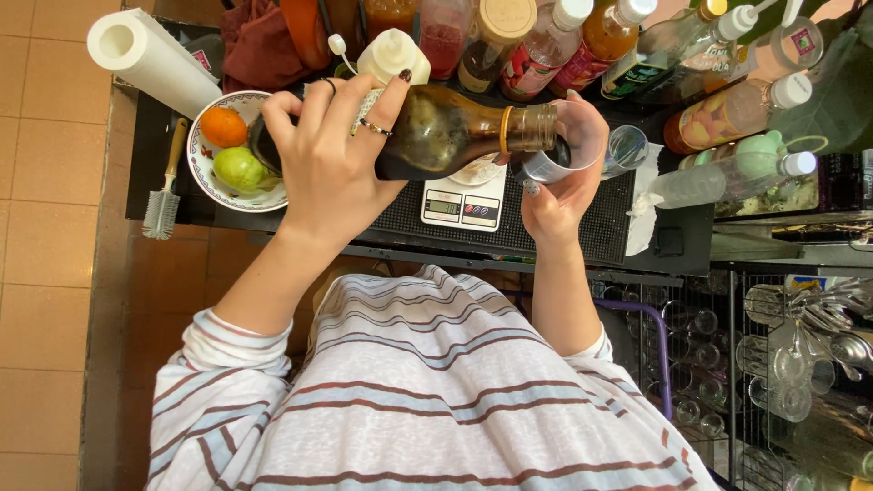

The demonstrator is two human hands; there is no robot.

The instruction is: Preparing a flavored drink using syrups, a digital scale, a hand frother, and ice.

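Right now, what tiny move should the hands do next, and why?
Probably tip the bottle a little more. The left hand holds it nearly flat, its open neck at the rim of the cup in the right hand, and little dark liquid shows in the cup.

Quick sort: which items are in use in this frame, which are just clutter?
In use: left hand tilting brown bottle; right hand holding clear measuring cup.

Lying about: digital scale, fruit bowl, paper towel roll, brush, bottles at the back.
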